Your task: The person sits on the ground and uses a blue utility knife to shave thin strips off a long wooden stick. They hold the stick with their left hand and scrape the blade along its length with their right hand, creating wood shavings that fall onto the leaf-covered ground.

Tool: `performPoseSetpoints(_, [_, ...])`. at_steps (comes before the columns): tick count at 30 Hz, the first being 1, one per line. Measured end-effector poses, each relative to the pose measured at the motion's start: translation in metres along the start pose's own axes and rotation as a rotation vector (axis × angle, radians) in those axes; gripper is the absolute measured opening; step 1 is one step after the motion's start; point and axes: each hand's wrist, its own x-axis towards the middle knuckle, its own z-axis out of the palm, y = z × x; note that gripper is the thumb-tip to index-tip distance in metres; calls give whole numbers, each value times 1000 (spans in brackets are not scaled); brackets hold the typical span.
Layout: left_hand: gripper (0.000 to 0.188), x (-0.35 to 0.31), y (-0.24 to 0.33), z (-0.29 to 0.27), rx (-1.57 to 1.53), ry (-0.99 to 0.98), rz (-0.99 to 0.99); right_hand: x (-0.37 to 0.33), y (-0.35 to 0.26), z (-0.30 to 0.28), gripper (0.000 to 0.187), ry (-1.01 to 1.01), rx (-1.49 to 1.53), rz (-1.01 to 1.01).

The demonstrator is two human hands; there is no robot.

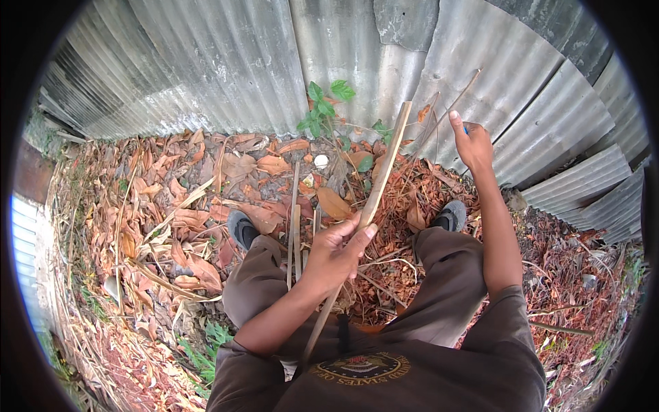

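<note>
My left hand (335,253) is closed around a long split wooden strip (386,172), pale along its cut face. The strip slants from near my lap up toward the metal fence, its upper end free. Out to the right, my right hand (473,145) is raised with the fingers curled and the thumb up. Only a small blue part of what it grips shows; the rest is hidden in the fist. A thin stick (468,87) leans behind the right thumb. Several more narrow strips (294,230) stand or lie beside my left knee.
A corrugated metal fence (226,62) curves across the far side. Dry leaves (199,268) and reddish wood shavings (549,268) cover the ground. A green plant (319,113) grows at the fence's foot, near a small white round thing (321,161). My shoes (449,216) rest either side.
</note>
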Motion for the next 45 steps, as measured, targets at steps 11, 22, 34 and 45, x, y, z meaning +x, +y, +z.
performPoseSetpoints(11, [39, 9, 6, -4, -117, 111, 44, -100, -85, 3, 64, -217, 87, -814])
performPoseSetpoints(22, [39, 4, 5, -1, -99, 118, 57, -75, -81, 11, 60, -52, -35, -740])
performPoseSetpoints(34, [46, -4, 0, -4, 29, 96, 42, -75, -81, 12, 64, -86, -20, -626])
performPoseSetpoints(45, [45, -6, 4, 0, 137, 138, 197, -77, -84, 17, 67, 78, 84, -958])
